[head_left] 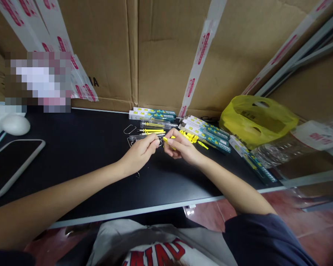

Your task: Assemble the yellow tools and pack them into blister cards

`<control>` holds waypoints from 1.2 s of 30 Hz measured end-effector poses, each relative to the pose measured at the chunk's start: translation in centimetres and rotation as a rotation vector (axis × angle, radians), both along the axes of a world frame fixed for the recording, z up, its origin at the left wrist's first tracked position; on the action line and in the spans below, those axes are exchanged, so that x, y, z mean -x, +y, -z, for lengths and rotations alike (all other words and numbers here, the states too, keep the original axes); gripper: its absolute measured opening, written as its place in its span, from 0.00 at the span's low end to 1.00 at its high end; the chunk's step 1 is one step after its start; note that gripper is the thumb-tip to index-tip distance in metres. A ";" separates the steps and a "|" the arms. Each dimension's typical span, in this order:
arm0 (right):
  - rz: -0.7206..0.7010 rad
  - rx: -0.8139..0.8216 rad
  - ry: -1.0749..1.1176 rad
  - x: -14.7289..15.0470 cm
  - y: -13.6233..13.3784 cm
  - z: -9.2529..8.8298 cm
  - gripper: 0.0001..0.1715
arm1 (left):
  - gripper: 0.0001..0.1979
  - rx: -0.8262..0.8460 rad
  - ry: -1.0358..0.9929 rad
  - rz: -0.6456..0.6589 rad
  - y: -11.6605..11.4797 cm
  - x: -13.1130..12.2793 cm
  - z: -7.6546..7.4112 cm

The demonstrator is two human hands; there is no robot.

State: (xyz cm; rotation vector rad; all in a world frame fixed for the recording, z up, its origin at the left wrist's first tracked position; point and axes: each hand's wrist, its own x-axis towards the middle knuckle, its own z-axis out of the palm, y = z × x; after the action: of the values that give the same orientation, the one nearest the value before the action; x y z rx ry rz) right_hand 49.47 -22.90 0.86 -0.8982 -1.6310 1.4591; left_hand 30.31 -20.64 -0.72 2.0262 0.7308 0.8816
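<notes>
My left hand (143, 150) is closed in a pinch, with a thin bent metal wire hook (160, 141) showing at its fingertips. Close beside it, my right hand (181, 147) pinches a small yellow plastic piece (165, 139). The two hands are a finger's width apart. Behind them lie yellow spring-scale parts (154, 131) and clear plastic tubes (158, 124). A pile of yellow plastic caps (192, 137) sits just beyond my right hand. Another wire hook (130, 129) lies on the black table (86, 147), left of the tubes.
Printed narrow boxes (152, 115) lie at the back, with more boxes (207, 131) to the right. A yellow plastic bag (238, 122) and a large clear bottle (283, 147) stand at right. A phone (11, 166) lies at left. Taped cardboard (166, 55) walls the back.
</notes>
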 end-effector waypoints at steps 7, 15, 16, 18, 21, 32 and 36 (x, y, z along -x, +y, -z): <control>-0.057 0.068 0.036 0.3 0.2 0.4 0.12 | 0.14 0.068 -0.015 0.039 -0.1 0.0 0.1; -0.083 0.082 0.074 0.4 0.2 0.8 0.13 | 0.14 0.093 -0.039 0.064 0.0 -0.1 0.2; -0.081 0.084 0.072 0.4 0.2 0.8 0.13 | 0.14 0.101 -0.042 0.066 0.0 -0.1 0.2; -0.080 0.084 0.069 0.4 0.2 0.7 0.14 | 0.14 0.115 -0.051 0.060 0.0 -0.2 0.2; -0.079 0.081 0.066 0.5 0.2 0.8 0.14 | 0.14 0.128 -0.059 0.053 0.0 -0.2 0.2; -0.093 0.121 0.033 0.2 0.2 0.8 0.15 | 0.15 0.108 -0.004 0.062 -0.1 0.0 -0.2; -0.098 0.081 0.026 0.3 0.2 1.0 0.14 | 0.15 0.128 -0.022 0.062 -0.1 -0.1 -0.1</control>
State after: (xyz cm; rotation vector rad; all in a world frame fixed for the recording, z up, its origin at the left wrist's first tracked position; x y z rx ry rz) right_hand 49.16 -22.71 -0.11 -0.8510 -1.6269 1.6077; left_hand 30.41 -20.77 -0.63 1.9127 0.6913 0.7998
